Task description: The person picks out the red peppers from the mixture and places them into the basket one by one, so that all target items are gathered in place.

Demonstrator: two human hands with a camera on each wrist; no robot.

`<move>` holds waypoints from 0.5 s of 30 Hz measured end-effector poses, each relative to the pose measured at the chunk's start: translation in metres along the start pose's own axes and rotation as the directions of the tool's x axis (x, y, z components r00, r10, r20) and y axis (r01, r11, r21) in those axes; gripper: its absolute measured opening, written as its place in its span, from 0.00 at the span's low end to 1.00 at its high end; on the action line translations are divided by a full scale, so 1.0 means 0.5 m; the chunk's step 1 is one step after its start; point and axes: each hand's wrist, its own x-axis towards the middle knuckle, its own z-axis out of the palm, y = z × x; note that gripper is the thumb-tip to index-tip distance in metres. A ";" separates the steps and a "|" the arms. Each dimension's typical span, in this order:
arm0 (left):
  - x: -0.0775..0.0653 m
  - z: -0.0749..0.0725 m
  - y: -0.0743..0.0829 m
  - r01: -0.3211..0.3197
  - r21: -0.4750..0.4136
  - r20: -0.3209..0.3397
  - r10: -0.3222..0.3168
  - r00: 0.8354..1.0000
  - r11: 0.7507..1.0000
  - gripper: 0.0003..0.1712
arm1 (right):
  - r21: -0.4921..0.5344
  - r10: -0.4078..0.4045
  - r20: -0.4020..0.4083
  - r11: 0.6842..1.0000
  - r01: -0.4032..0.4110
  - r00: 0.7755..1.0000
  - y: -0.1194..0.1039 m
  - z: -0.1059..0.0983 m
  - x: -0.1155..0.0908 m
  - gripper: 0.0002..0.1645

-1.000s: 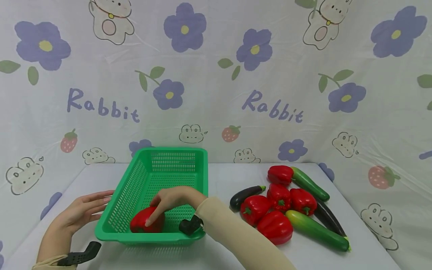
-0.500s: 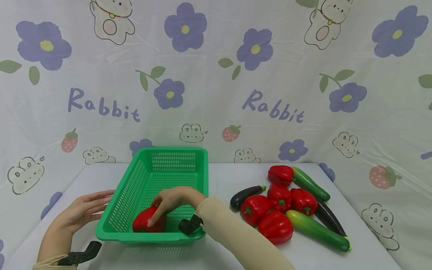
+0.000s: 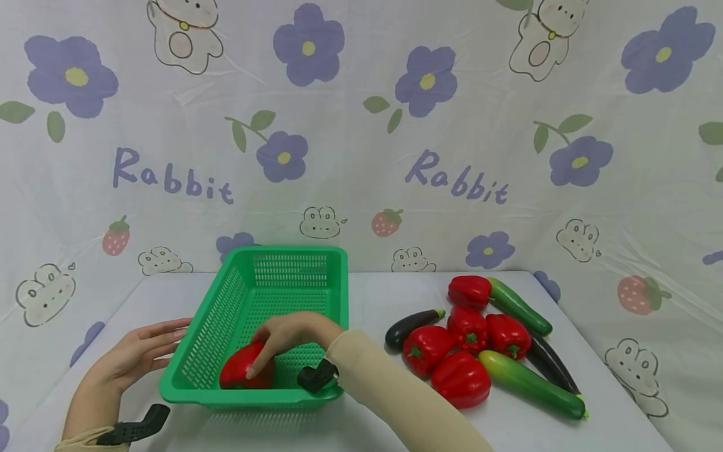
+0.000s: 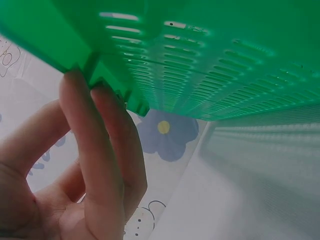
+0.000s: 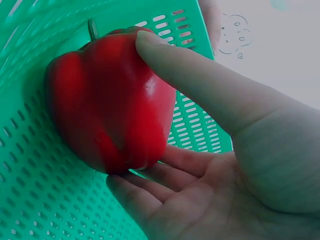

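Observation:
Inside the green basket (image 3: 339, 282), near its front left corner, lies a red bell pepper (image 3: 240, 370). My right hand (image 3: 288, 333) reaches over the basket's right side and holds the pepper from above. In the right wrist view the thumb rests along one side of the pepper (image 5: 110, 100), with the fingers against its lower end. Its green stem points toward the basket wall. My left hand (image 3: 135, 351) is at the basket's left side, fingers extended and slightly bent. The left wrist view has its fingertips touching the underside of the rim (image 4: 45, 45).
Right of the basket, several red bell peppers (image 3: 460, 380) lie grouped on the white table (image 3: 373, 295). Among them are a short eggplant (image 3: 412, 328), a long dark eggplant (image 3: 550, 364) and two green zucchini (image 3: 533, 386). A printed cloth (image 3: 361, 125) hangs behind.
The pepper under my right hand shifts very slightly, first right and then a little back left. My left hand and the basket stay in place.

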 end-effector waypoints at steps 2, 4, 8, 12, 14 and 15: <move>0.000 0.000 0.001 0.001 -0.006 0.000 -0.001 1.000 1.000 0.15 | 0.019 0.007 0.006 1.000 -0.007 1.000 0.000 -0.001 0.001 0.44; 0.000 0.000 0.002 0.000 -0.008 0.000 0.000 1.000 1.000 0.14 | 0.035 0.014 0.010 0.999 -0.014 1.000 0.000 -0.001 0.001 0.43; 0.000 0.000 0.005 0.001 -0.008 0.000 -0.001 1.000 1.000 0.14 | 0.048 0.016 0.009 0.999 -0.016 1.000 -0.001 -0.002 0.002 0.44; 0.001 -0.002 0.006 0.002 -0.010 0.009 -0.002 1.000 1.000 0.14 | 0.048 0.006 -0.003 0.999 -0.006 1.000 -0.003 -0.003 0.003 0.45; 0.001 -0.003 0.006 0.001 -0.013 0.014 -0.001 1.000 1.000 0.14 | 0.054 0.001 -0.008 0.999 0.000 1.000 -0.005 -0.004 0.003 0.45; 0.001 -0.004 0.006 0.001 -0.017 0.017 0.000 1.000 1.000 0.14 | 0.057 -0.001 -0.011 0.998 0.002 1.000 -0.006 -0.005 0.002 0.45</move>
